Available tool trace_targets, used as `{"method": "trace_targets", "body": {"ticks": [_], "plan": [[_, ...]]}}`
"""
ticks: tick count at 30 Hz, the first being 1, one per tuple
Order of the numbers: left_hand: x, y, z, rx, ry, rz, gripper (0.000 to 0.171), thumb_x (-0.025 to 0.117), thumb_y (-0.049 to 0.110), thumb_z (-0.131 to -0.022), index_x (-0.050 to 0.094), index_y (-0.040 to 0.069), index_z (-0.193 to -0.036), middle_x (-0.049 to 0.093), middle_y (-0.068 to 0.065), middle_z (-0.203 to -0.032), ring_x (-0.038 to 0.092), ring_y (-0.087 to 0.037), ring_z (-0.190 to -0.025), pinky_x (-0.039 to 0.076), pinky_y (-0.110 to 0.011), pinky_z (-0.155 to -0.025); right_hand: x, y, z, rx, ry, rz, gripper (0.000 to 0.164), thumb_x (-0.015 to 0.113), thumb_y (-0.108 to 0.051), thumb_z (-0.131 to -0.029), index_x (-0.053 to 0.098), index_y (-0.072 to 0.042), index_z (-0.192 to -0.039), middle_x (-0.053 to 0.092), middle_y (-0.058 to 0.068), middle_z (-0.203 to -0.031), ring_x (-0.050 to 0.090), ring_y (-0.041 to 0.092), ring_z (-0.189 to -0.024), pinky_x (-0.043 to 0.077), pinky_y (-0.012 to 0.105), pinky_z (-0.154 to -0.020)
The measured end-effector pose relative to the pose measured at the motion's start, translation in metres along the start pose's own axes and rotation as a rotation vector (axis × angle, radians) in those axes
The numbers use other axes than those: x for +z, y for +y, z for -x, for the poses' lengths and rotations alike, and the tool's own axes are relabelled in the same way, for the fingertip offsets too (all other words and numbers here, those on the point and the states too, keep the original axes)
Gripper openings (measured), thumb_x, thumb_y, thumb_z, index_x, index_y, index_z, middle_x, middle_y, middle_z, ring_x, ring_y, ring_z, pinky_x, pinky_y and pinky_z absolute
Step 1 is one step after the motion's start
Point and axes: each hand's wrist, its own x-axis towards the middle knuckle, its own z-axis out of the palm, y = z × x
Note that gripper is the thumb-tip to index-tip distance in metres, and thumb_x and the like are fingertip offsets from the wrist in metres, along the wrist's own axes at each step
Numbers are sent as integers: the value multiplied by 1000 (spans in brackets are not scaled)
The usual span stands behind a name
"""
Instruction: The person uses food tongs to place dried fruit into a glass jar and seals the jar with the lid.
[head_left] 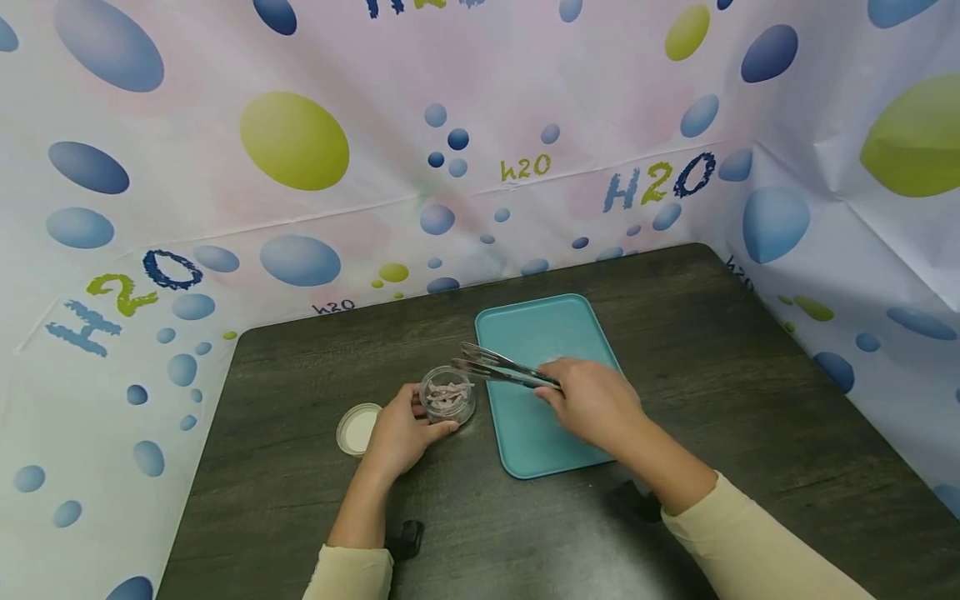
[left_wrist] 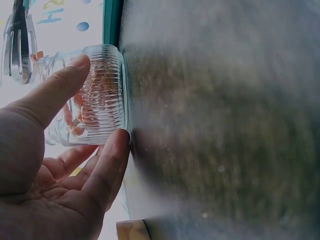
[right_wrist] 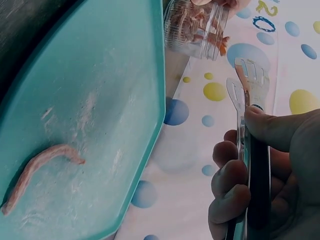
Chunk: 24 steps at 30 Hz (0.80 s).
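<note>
Busy on both sides!

Right up close, spot pale yellow sleeves (head_left: 750, 542). Then straight to the left hand (head_left: 401, 433): curled partway round a clear, ribbed jar (left_wrist: 112, 85), with thumb on one side and fingers on the other. Peer in through the uncovered mouth at a heap of pinkish-brown strips (head_left: 447, 395)! Over to the right hand (head_left: 592, 400): wrapped snugly round metal tongs (right_wrist: 257, 185), with fingers bent and thumb against the handle. Poised near the jar's mouth, with tips slightly parted; impossible to tell whether pinching anything. Note a round lid (head_left: 356, 432) left of the jar, lying with its pale face up, on a dark table (head_left: 712, 350). Swing right of the jar to a turquoise tray (head_left: 540, 329), partly under the right hand, streaked with whitish marks and bearing one curved strip (right_wrist: 42, 167). Farthest, catch a white backdrop (head_left: 382, 179) dotted with blue and green ovals and H2O lettering.
</note>
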Motion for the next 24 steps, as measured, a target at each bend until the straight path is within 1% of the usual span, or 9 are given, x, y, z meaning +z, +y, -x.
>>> {"method": "trace_targets", "body": {"ticks": [2, 6, 9, 13, 16, 19, 22, 24], "plan": [[0, 0, 0, 2, 1, 3, 78, 93, 28, -89, 54, 5, -152, 72, -20, -137, 72, -36, -125, 63, -52, -98, -1, 3, 2, 20, -5, -8, 34, 78, -31, -102, 79, -14, -132, 80, 7, -132, 77, 21, -95, 51, 28, -60], [1, -1, 0, 18, 6, 3, 80, 93, 27, -89, 53, 4, -154, 72, -21, -137, 72, -37, -124, 63, -51, -98, -4, 8, 5, 27, 7, -12, 35, 78, -30, -102, 79, -14, -133, 80, 8, -132, 77, 20, -91, 50, 28, -59], [2, -2, 0, 43, 8, 5, 87, 94, 27, -88, 48, 5, -159, 70, -20, -141, 72, -36, -125, 63, -52, -98, -6, 13, 8, 28, 27, -8, 35, 78, -30, -102, 79, -14, -133, 80, 9, -132, 77, 21, -90, 49, 28, -57], [2, -1, 1, 68, 7, 10, 95, 94, 27, -88, 41, 7, -164, 66, -18, -145, 71, -35, -125, 62, -52, -98, -10, 19, 12, 38, 45, -12, 35, 79, -30, -101, 79, -15, -132, 80, 10, -130, 74, 18, -80, 47, 28, -55], [2, 0, 1, 70, 6, 9, 94, 94, 27, -87, 42, 7, -164, 66, -18, -145, 70, -35, -126, 62, -51, -99, -12, 24, 15, 42, 55, -14, 34, 80, -30, -101, 80, -14, -131, 81, 11, -126, 72, 16, -77, 48, 29, -55], [1, 1, 1, 69, 8, 6, 94, 94, 27, -87, 43, 7, -163, 67, -18, -144, 69, -36, -126, 62, -51, -99, -15, 31, 19, 50, 57, -13, 34, 80, -29, -100, 80, -13, -131, 82, 11, -123, 71, 16, -77, 49, 29, -56], [1, 0, 1, 71, 15, 11, 93, 96, 28, -86, 46, 7, -162, 67, -18, -142, 69, -36, -126, 62, -51, -99, -16, 38, 23, 52, 60, -4, 35, 81, -28, -100, 79, -12, -131, 82, 11, -122, 73, 17, -80, 50, 30, -57], [0, 1, 0, 70, 19, 18, 93, 96, 28, -85, 48, 8, -161, 67, -18, -140, 69, -35, -125, 62, -51, -98, -18, 43, 26, 57, 59, -2, 36, 81, -28, -99, 79, -11, -131, 82, 12, -120, 72, 17, -78, 50, 30, -57]]}}
